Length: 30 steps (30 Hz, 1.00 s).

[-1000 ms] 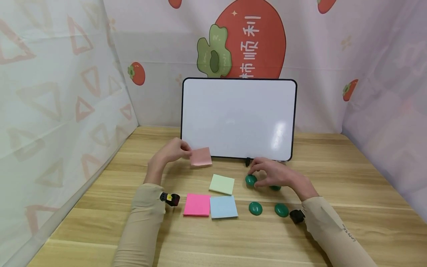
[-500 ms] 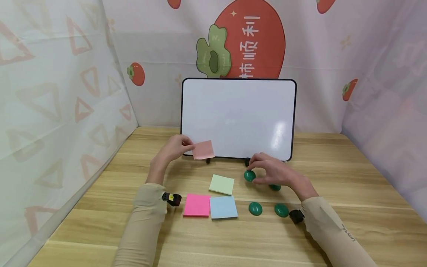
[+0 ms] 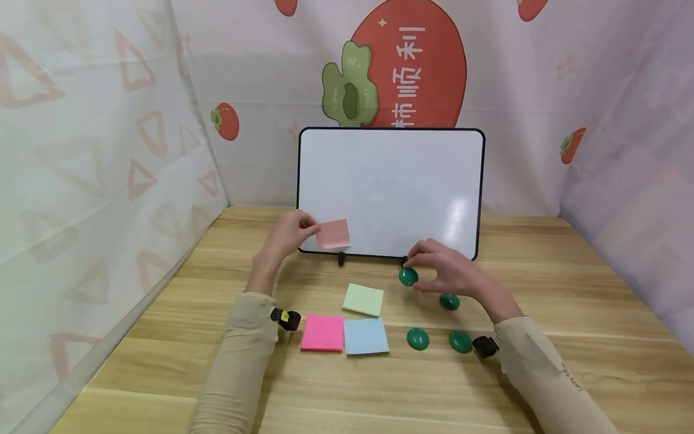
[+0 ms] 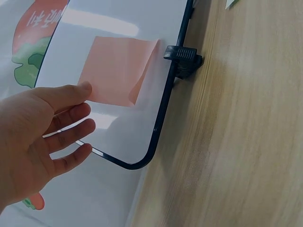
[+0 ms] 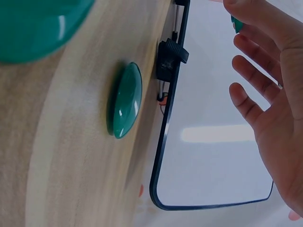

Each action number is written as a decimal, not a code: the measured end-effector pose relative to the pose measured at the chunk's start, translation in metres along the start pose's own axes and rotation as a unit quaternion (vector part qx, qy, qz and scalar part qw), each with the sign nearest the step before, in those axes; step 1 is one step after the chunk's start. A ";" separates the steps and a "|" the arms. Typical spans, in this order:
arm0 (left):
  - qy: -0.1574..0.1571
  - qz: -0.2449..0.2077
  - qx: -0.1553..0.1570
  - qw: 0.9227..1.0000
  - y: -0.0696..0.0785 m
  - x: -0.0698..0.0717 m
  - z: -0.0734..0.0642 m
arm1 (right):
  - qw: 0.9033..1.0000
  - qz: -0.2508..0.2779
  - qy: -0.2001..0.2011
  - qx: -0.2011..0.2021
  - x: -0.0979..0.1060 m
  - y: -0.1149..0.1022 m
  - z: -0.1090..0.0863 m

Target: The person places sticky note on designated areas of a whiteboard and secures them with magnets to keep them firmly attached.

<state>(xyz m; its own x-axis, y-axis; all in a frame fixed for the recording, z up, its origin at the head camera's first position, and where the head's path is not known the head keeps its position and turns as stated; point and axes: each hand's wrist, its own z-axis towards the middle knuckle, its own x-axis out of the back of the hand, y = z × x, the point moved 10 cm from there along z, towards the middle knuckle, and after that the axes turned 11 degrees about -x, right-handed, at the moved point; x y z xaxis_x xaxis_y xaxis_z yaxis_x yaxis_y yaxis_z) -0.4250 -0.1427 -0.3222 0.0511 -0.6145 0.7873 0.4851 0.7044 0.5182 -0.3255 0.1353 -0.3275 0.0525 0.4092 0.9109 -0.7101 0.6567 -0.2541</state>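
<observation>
My left hand point(image 3: 290, 232) pinches a salmon-pink sticky note point(image 3: 333, 234) by its left edge. The note overlaps the lower left of the whiteboard point(image 3: 390, 187), and its lower edge curls outward in the left wrist view. Between thumb and fingers, my right hand point(image 3: 447, 269) holds a green round magnet point(image 3: 409, 276) in front of the board's lower edge. In the right wrist view only a sliver of that magnet point(image 5: 237, 24) shows past the thumb. Three more green magnets lie on the table, one point(image 3: 449, 301) below my right hand, the others point(image 3: 418, 339) nearer the front.
Pale green point(image 3: 362, 299), hot pink point(image 3: 323, 333) and light blue point(image 3: 366, 336) sticky note pads lie mid-table. Black clips point(image 4: 183, 60) hold the whiteboard's bottom edge, and it stands upright. Printed fabric point(image 3: 249, 163) walls the wooden table point(image 3: 325, 398) at the back and sides.
My left hand has lifted the salmon note up and slightly right, from below the board's edge onto its lower left. My right hand has raised its green magnet off the table toward the board.
</observation>
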 end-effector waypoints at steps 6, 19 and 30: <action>0.021 0.020 -0.008 1.000 0.002 0.002 0.003 | 0.999 0.004 0.035 0.013 0.006 -0.001 0.002; 0.094 0.064 -0.025 0.993 0.002 0.016 0.012 | 0.990 -0.037 0.122 0.053 0.025 -0.012 0.022; 0.124 0.086 -0.025 0.988 0.004 0.019 0.020 | 0.982 -0.065 0.163 0.063 0.031 -0.014 0.041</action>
<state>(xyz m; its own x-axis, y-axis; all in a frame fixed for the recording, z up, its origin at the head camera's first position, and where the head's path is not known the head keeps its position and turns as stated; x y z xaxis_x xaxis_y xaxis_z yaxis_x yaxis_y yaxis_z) -0.4399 -0.1447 -0.2986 0.3460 -0.5593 0.7533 0.4931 0.7915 0.3612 -0.3427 0.1133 -0.2821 0.3570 0.5213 0.7751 -0.7620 0.6425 -0.0812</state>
